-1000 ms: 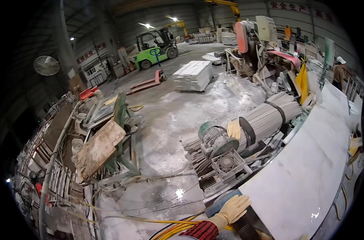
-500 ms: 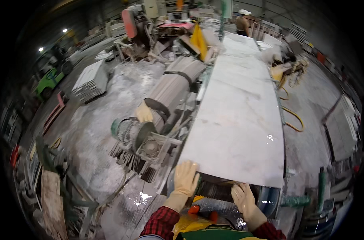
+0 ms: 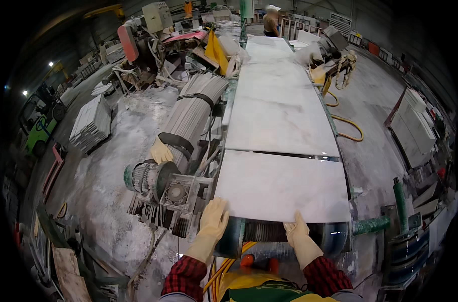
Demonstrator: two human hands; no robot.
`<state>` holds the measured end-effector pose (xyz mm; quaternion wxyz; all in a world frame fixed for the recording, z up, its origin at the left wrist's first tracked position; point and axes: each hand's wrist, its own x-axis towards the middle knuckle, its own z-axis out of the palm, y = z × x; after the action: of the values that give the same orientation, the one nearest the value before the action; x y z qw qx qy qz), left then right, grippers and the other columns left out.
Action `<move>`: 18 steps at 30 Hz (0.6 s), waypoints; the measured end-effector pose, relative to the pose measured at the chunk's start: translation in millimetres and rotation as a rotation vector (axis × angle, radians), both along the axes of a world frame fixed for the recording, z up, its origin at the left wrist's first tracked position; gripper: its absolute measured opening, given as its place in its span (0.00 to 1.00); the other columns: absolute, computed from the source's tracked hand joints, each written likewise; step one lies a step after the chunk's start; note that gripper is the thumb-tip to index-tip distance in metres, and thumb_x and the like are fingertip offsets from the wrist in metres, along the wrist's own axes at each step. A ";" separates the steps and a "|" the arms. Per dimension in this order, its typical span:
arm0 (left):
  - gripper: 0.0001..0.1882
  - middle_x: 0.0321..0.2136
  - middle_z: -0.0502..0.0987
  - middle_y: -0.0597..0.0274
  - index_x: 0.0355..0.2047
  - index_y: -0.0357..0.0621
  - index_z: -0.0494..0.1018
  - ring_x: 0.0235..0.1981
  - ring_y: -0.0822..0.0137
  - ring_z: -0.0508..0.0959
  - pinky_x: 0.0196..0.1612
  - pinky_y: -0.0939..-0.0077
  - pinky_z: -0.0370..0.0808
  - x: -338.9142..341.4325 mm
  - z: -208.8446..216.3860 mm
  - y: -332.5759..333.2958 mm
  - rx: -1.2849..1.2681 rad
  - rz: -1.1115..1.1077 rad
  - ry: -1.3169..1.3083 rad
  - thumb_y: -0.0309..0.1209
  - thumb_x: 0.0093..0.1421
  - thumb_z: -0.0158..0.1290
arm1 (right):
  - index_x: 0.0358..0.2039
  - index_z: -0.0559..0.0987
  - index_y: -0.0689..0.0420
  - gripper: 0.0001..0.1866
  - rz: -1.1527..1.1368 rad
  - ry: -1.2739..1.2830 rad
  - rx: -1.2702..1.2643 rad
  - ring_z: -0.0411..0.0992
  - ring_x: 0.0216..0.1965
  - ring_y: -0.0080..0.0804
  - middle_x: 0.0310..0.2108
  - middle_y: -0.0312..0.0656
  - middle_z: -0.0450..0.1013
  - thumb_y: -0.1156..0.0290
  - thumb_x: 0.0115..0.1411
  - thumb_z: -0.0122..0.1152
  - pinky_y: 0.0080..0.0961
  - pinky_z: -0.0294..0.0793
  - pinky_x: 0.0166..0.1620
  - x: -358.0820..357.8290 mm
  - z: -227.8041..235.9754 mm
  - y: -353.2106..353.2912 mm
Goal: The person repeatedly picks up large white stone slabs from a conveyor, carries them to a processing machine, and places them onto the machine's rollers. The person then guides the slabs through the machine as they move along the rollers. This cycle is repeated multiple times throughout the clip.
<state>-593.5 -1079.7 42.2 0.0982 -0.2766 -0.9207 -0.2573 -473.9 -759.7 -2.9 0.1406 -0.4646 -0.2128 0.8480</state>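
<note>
A white, faintly veined stone slab (image 3: 281, 186) lies flat on a long roller-type conveyor in front of me. Beyond it, across a narrow dark gap, lies a longer white slab (image 3: 279, 116). My left hand (image 3: 214, 220), in a cream rubber glove, rests at the near slab's front left corner with its fingers stretched out. At the front edge, right of the middle, my gloved right hand (image 3: 298, 235) has its fingers extended against the slab; part of their contact is hidden. Below the edge show dark ribbed belting (image 3: 264, 232) and a dark roller end (image 3: 335, 236).
Left of the conveyor stand a dusty motor (image 3: 146, 178) and a strapped grey bundle (image 3: 198, 110) with a loose glove (image 3: 161, 152) on it. Stacked slabs (image 3: 91, 123) and a green forklift (image 3: 40, 133) are farther left. A yellow hose (image 3: 352, 130) loops at right. Another person (image 3: 270, 22) stands at the far end.
A gap has appeared between the near and far slabs. The view has shifted, moving the scene leftward. Both hands stay by the near slab's front edge; the right fingers now reach higher on it.
</note>
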 end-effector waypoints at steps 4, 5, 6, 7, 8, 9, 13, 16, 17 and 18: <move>0.25 0.65 0.69 0.38 0.63 0.39 0.69 0.66 0.36 0.68 0.69 0.45 0.65 44.9 23.0 -24.6 -0.039 -0.111 -0.162 0.35 0.68 0.57 | 0.66 0.71 0.63 0.29 -0.004 -0.014 -0.018 0.72 0.65 0.47 0.65 0.51 0.71 0.61 0.72 0.68 0.40 0.76 0.68 54.6 16.8 -21.2; 0.26 0.65 0.68 0.37 0.63 0.39 0.68 0.66 0.35 0.68 0.69 0.44 0.64 59.2 30.5 -30.8 -0.072 -0.136 -0.172 0.36 0.68 0.57 | 0.65 0.72 0.62 0.28 0.000 0.013 -0.028 0.73 0.65 0.48 0.64 0.51 0.72 0.62 0.72 0.68 0.41 0.75 0.69 76.0 13.7 -26.9; 0.27 0.65 0.67 0.36 0.64 0.39 0.68 0.66 0.35 0.67 0.70 0.44 0.64 72.1 36.1 -36.5 -0.105 -0.164 -0.183 0.36 0.68 0.57 | 0.65 0.72 0.62 0.27 -0.001 0.040 -0.038 0.73 0.64 0.49 0.63 0.51 0.72 0.63 0.72 0.68 0.42 0.75 0.70 97.6 8.3 -32.2; 0.28 0.66 0.67 0.35 0.65 0.38 0.67 0.66 0.34 0.67 0.70 0.44 0.64 79.9 35.4 -43.0 -0.132 -0.185 -0.195 0.37 0.68 0.58 | 0.66 0.71 0.60 0.28 0.056 0.056 -0.043 0.71 0.66 0.49 0.65 0.50 0.71 0.61 0.72 0.68 0.43 0.75 0.70 118.1 2.9 -35.2; 0.29 0.66 0.66 0.35 0.66 0.38 0.66 0.66 0.33 0.67 0.70 0.43 0.63 82.2 32.0 -47.8 -0.127 -0.207 -0.197 0.37 0.68 0.58 | 0.68 0.71 0.58 0.30 0.112 0.069 -0.053 0.69 0.68 0.49 0.68 0.48 0.70 0.59 0.73 0.67 0.44 0.75 0.69 140.6 -2.6 -34.5; 0.31 0.66 0.66 0.34 0.67 0.38 0.66 0.66 0.33 0.66 0.70 0.43 0.63 84.1 27.9 -52.1 -0.121 -0.231 -0.202 0.37 0.68 0.58 | 0.69 0.70 0.56 0.31 0.165 0.080 -0.063 0.68 0.70 0.49 0.70 0.46 0.68 0.56 0.73 0.66 0.45 0.75 0.69 161.0 -8.5 -33.1; 0.33 0.66 0.67 0.34 0.69 0.37 0.65 0.67 0.32 0.66 0.71 0.42 0.62 71.1 16.4 -49.8 -0.107 -0.257 -0.133 0.38 0.68 0.57 | 0.70 0.70 0.54 0.33 0.253 0.115 -0.148 0.66 0.71 0.51 0.70 0.46 0.68 0.50 0.73 0.64 0.49 0.71 0.72 195.8 -18.3 -30.2; 0.33 0.67 0.68 0.33 0.70 0.37 0.66 0.68 0.32 0.66 0.73 0.42 0.61 50.3 16.5 -38.1 -0.137 -0.237 -0.080 0.39 0.69 0.56 | 0.70 0.69 0.55 0.32 0.224 0.138 -0.124 0.68 0.69 0.49 0.69 0.47 0.70 0.49 0.75 0.61 0.48 0.73 0.70 193.9 -6.0 -36.5; 0.33 0.68 0.67 0.33 0.70 0.37 0.65 0.69 0.32 0.65 0.74 0.43 0.59 40.3 16.5 -34.5 -0.168 -0.230 -0.085 0.40 0.70 0.55 | 0.70 0.69 0.56 0.32 0.255 0.085 -0.096 0.70 0.68 0.49 0.68 0.48 0.70 0.50 0.75 0.61 0.47 0.74 0.69 192.9 -4.7 -37.8; 0.33 0.69 0.66 0.33 0.71 0.37 0.65 0.71 0.32 0.64 0.76 0.44 0.58 31.8 15.2 -31.0 -0.196 -0.223 -0.093 0.40 0.70 0.55 | 0.69 0.69 0.56 0.31 0.287 0.027 -0.065 0.71 0.66 0.48 0.67 0.48 0.71 0.50 0.75 0.61 0.47 0.75 0.68 193.9 -3.3 -38.0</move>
<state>-561.7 -1110.7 57.4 -0.0010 -0.3732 -0.9085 -0.1880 -280.0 -797.7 -6.2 0.0056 -0.4222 -0.2474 0.8721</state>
